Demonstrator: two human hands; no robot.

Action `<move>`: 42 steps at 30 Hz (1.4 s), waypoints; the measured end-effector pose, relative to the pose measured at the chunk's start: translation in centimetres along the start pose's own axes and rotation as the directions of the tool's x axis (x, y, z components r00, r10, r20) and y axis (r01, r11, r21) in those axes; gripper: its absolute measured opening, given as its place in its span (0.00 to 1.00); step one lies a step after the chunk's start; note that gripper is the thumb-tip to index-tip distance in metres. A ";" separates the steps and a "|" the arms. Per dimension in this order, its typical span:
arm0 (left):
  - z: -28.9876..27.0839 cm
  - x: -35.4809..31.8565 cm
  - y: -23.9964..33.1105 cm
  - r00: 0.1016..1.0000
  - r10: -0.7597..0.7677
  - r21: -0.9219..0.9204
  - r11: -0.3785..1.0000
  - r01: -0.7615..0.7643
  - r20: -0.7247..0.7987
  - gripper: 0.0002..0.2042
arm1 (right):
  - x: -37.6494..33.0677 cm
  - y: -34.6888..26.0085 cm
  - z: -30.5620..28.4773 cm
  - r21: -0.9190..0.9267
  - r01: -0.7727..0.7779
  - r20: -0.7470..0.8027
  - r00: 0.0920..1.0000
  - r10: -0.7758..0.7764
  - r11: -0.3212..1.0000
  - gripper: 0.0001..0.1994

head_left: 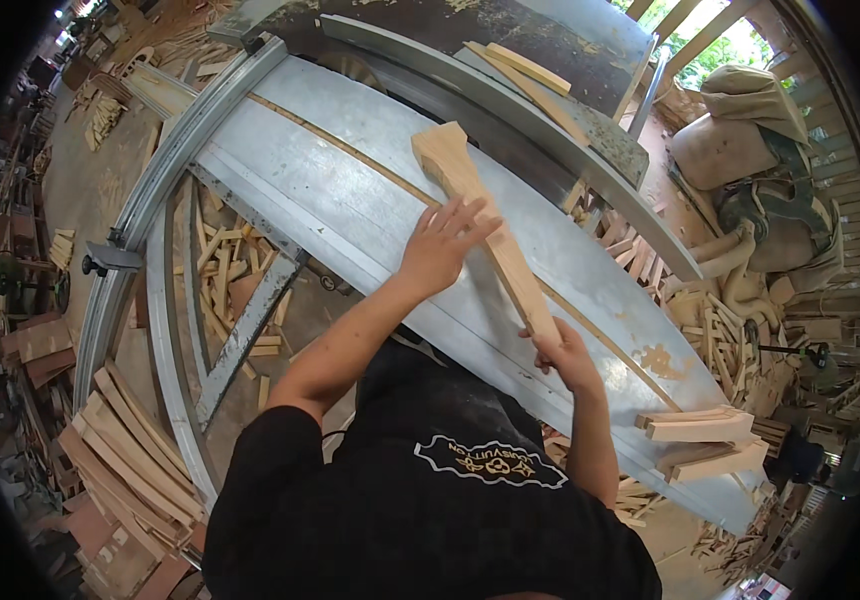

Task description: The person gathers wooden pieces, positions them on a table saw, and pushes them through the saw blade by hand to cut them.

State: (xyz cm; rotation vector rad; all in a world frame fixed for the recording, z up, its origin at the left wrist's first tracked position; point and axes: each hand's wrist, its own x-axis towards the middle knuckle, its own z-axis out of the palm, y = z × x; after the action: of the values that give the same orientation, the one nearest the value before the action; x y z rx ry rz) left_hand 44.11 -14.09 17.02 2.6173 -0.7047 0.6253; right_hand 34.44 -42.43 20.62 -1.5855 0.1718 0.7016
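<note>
A pale shaped wooden piece (510,262), wide at its far end and narrower toward me, lies slantwise over the grey metal saw table (330,170). My left hand (440,245) rests on its middle with the fingers stretched out across the top. Around the near end my right hand (562,358) is closed, thumb and fingers on the wood. Part of a round saw blade (348,68) shows at the far left of the table. The underside of the wooden piece is hidden.
A long metal fence (530,125) runs along the far side, with thin strips (530,68) beyond it. Cut wooden blocks (695,425) lie at the table's right end. Curved boards (135,450) are stacked at lower left. Offcuts (230,270) litter the floor below a metal frame.
</note>
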 end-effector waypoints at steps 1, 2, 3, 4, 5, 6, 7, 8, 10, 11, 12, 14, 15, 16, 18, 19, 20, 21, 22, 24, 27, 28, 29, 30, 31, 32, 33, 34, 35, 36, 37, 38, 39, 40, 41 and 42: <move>-0.2 1.3 0.1 1.000 -0.001 0.015 1.000 0.001 -0.004 0.28 | -1.1 -1.5 -0.7 0.000 0.011 0.011 1.000 -0.011 1.000 0.19; -0.2 2.5 0.0 0.996 0.091 -0.015 0.996 -0.091 0.017 0.26 | -2.3 -2.8 -1.5 -0.199 0.088 -0.029 0.995 -0.095 0.976 0.19; -0.2 3.9 0.1 0.981 0.190 -0.053 0.981 -0.188 0.032 0.25 | -3.8 -4.5 -2.4 -0.393 0.149 -0.062 0.980 -0.188 0.907 0.19; -0.2 5.2 -0.2 0.982 0.188 -0.037 0.982 -0.187 0.032 0.25 | -5.0 -6.4 -3.2 -0.380 0.158 -0.113 0.970 -0.215 0.911 0.19; -0.1 6.5 -0.4 0.966 0.255 -0.132 0.960 -0.247 0.045 0.25 | -6.1 -8.1 -3.9 -0.369 0.162 -0.172 0.956 -0.239 0.915 0.20; -0.1 7.8 0.0 0.944 0.326 -0.229 0.924 -0.306 0.051 0.25 | -6.9 -9.1 -4.9 -0.229 0.275 -0.222 0.919 -0.325 0.934 0.21; -1.0 9.4 1.1 0.942 0.331 -0.227 0.922 -0.313 0.048 0.25 | -7.3 -9.9 -5.7 -0.092 0.387 -0.284 0.873 -0.397 0.917 0.23; -2.5 11.4 2.5 0.982 0.137 -0.275 0.956 -0.097 0.128 0.25 | -6.8 -10.9 -5.8 0.049 0.656 -0.221 0.742 -0.633 0.753 0.25; -3.4 14.1 3.4 0.987 -0.160 -0.442 0.884 0.155 0.026 0.27 | -5.2 -10.1 -7.7 0.065 0.769 -0.212 0.633 -0.744 0.636 0.31; -3.4 15.1 3.6 0.986 -0.165 -0.439 0.885 0.155 0.014 0.27 | -4.4 -9.8 -8.5 0.073 0.818 -0.203 0.572 -0.794 0.571 0.35; -3.7 16.1 3.9 0.921 -0.388 -0.550 0.766 0.333 0.018 0.28 | -3.4 -9.3 -7.9 -0.372 0.711 -0.173 0.578 -0.798 0.596 0.41; -1.1 16.9 2.5 0.752 -0.656 -0.772 0.445 0.453 0.064 0.32 | 0.1 -7.5 -5.9 -0.784 0.528 -0.045 0.477 -0.878 0.327 0.49; 1.1 16.9 2.1 0.752 -0.657 -0.776 0.445 0.447 0.057 0.32 | 2.0 -6.3 -4.9 -0.813 0.558 0.053 0.356 -0.933 0.166 0.51; 3.0 16.6 1.7 0.630 -0.752 -0.799 0.251 0.547 0.195 0.34 | 3.0 -5.1 -4.2 -0.871 0.458 0.051 0.439 -0.897 0.175 0.48; 5.3 15.7 1.2 0.437 -0.816 -0.716 0.041 0.697 0.378 0.36 | 4.6 -3.3 -3.7 -0.940 0.281 -0.004 0.555 -0.832 0.191 0.38; 6.0 15.1 0.7 0.380 -0.829 -0.638 0.038 0.769 0.409 0.37 | 5.6 -2.7 -4.0 -0.940 0.286 0.005 0.552 -0.834 0.184 0.38; 7.7 14.5 -0.2 0.350 -0.823 -0.617 0.000 0.787 0.447 0.38 | 6.7 -1.9 -4.4 -0.964 0.250 0.058 0.539 -0.840 0.094 0.37; 8.3 14.6 -0.3 0.353 -0.822 -0.619 0.000 0.786 0.447 0.38 | 7.8 -1.0 -5.0 -0.979 0.203 0.102 0.531 -0.841 0.009 0.37; 8.5 14.6 -0.4 0.278 -0.843 -0.540 -0.018 0.842 0.461 0.38 | 9.0 -0.5 -5.0 -0.976 0.219 0.118 0.473 -0.873 -0.013 0.27; 9.4 14.7 -1.2 0.168 -0.868 -0.447 -0.067 0.892 0.466 0.40 | 10.3 -0.4 -5.4 -0.956 0.293 0.152 0.517 -0.842 0.007 0.29; 11.1 15.3 -2.4 0.085 -0.896 -0.409 -0.113 0.905 0.436 0.40 | 12.8 -0.9 -6.1 -0.929 0.365 0.166 0.569 -0.806 0.066 0.30; 11.7 15.7 -2.6 0.086 -0.895 -0.406 -0.111 0.907 0.437 0.40 | 14.1 -0.8 -6.5 -0.935 0.353 0.154 0.521 -0.840 0.047 0.30; 12.3 16.2 -2.8 0.073 -0.904 -0.405 -0.115 0.907 0.421 0.40 | 15.2 -0.6 -7.1 -0.941 0.338 0.142 0.471 -0.871 0.030 0.29; 12.8 16.3 -3.3 0.055 -0.915 -0.404 -0.122 0.907 0.399 0.40 | 15.9 -1.1 -7.4 -0.938 0.344 0.142 0.471 -0.871 0.033 0.29; 13.7 16.1 -3.9 0.051 -0.917 -0.400 -0.122 0.908 0.395 0.40 | 16.6 -1.5 -7.7 -0.920 0.388 0.140 0.458 -0.878 0.056 0.29; 14.6 15.8 -4.5 0.090 -0.917 -0.490 -0.123 0.863 0.389 0.37 | 17.4 -1.9 -8.1 -0.899 0.431 0.138 0.445 -0.885 0.077 0.28; 15.4 15.7 -4.9 0.131 -0.915 -0.573 -0.123 0.811 0.381 0.35 | 18.3 -2.2 -8.7 -0.897 0.433 0.134 0.447 -0.884 0.084 0.28; 15.6 15.4 -5.0 0.132 -0.914 -0.567 -0.120 0.815 0.383 0.35 | 19.1 -2.2 -9.5 -0.881 0.457 0.102 0.434 -0.895 0.122 0.27; 15.7 15.0 -5.1 0.241 -0.825 -0.684 -0.220 0.696 0.511 0.33 | 20.1 -2.4 -10.2 -0.863 0.481 0.070 0.421 -0.904 0.157 0.25; 15.8 14.5 -4.9 0.369 -0.709 -0.751 -0.344 0.563 0.601 0.31 | 21.0 -2.4 -11.2 -0.829 0.527 0.053 0.404 -0.913 0.185 0.25; 15.0 14.4 -4.2 0.365 -0.707 -0.747 -0.346 0.568 0.605 0.31 | 21.6 -2.9 -11.7 -0.829 0.525 0.049 0.409 -0.911 0.191 0.25; 14.1 14.4 -3.6 0.400 -0.656 -0.726 -0.345 0.595 0.640 0.31 | 22.1 -3.4 -12.2 -0.815 0.543 0.054 0.421 -0.905 0.204 0.28; 13.2 14.4 -3.0 0.435 -0.606 -0.711 -0.338 0.616 0.665 0.30 | 22.5 -4.1 -12.6 -0.799 0.564 0.066 0.428 -0.902 0.209 0.30; 13.9 14.1 -2.8 0.446 -0.557 -0.691 -0.374 0.619 0.701 0.31 | 22.9 -4.3 -13.0 -0.810 0.560 0.075 0.394 -0.916 0.175 0.29; 13.7 14.0 -2.2 0.453 -0.557 -0.696 -0.372 0.614 0.696 0.31 | 23.0 -4.2 -12.9 -0.812 0.560 0.079 0.388 -0.918 0.167 0.29; 13.4 13.7 -1.6 0.490 -0.514 -0.688 -0.324 0.649 0.704 0.31 | 23.1 -3.8 -12.8 -0.822 0.504 0.003 0.469 -0.883 0.265 0.25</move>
State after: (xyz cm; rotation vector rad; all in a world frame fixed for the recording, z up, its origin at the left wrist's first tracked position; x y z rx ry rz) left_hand 59.96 -23.94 12.28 1.1994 0.3642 -0.3662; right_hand 59.04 -47.13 11.47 -2.3302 -0.6018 -0.5121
